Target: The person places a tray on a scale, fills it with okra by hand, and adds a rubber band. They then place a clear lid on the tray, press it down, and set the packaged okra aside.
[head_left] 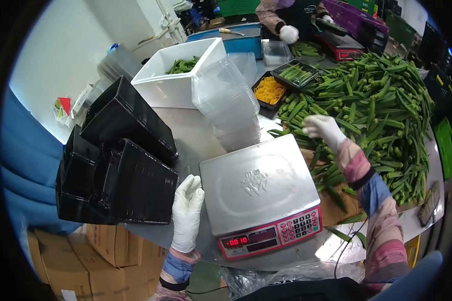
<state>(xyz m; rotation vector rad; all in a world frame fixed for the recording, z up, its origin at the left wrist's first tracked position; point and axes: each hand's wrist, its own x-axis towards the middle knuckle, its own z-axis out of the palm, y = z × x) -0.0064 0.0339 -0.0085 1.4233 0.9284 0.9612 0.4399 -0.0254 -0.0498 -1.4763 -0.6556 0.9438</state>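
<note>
Flanking one tabletop scale (258, 183): two white-gloved hands. Left hand (187, 215): just beside the pan's left edge, fingers together and nearly straight, nothing seen in its grasp. Right hand (326, 130): over the near side of the okra heap (371, 105), fingers loosely bent; whether a pod is pinched or touched there cannot be told. Okra heap: right of the scale, partly on brown board (336, 210), apparently set within short reach of the right hand. Scale: bare metal pan, lit red digits and keypad facing the wearer, presumably for easy reading. Clear tubs (226, 95): one tall stack behind the pan, likely nested to save room. Black trays (143, 188): stacked on their sides near the left hand, seemingly for ready access. White bin (163, 93): more okra inside, left of the tubs. Surface: grey metal table (186, 125), loose pods towards the near right. Room: pale wall (80, 45), blue cloth (25, 175) and cardboard boxes (115, 246) at left; across the table, a co-worker's gloved hand (289, 34), a second red scale (342, 54) and a purple crate (359, 22).
</note>
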